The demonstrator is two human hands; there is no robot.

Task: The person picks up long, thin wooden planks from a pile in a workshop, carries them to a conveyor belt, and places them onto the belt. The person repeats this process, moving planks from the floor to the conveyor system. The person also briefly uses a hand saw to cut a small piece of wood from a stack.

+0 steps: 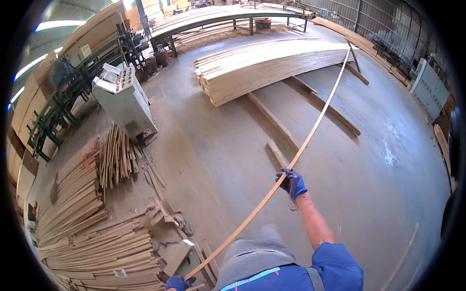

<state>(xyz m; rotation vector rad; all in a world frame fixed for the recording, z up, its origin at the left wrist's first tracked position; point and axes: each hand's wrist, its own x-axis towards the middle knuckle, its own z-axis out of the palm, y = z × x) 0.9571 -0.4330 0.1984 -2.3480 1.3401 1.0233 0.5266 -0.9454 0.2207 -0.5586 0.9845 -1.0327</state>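
Observation:
A long, thin wooden strip (249,219) stretches from the lower left across to the big stack of boards at the far right. My right hand (292,184), in a blue and dark glove, grips it partway along, with my arm stretched forward. Close to the strip's near end, my left hand (178,283) is closed on it, also gloved, and partly cut off by the lower edge. The strip's far end reaches the right end of the board stack (272,77); whether it touches there I cannot tell.
Timber bearers (274,119) lie on the floor under and before the stack. To the left stand a grey control console (127,107) and a green machine frame (58,104). Piles of wooden strips (107,252) spread at the lower left. A grey cabinet (429,89) stands far right.

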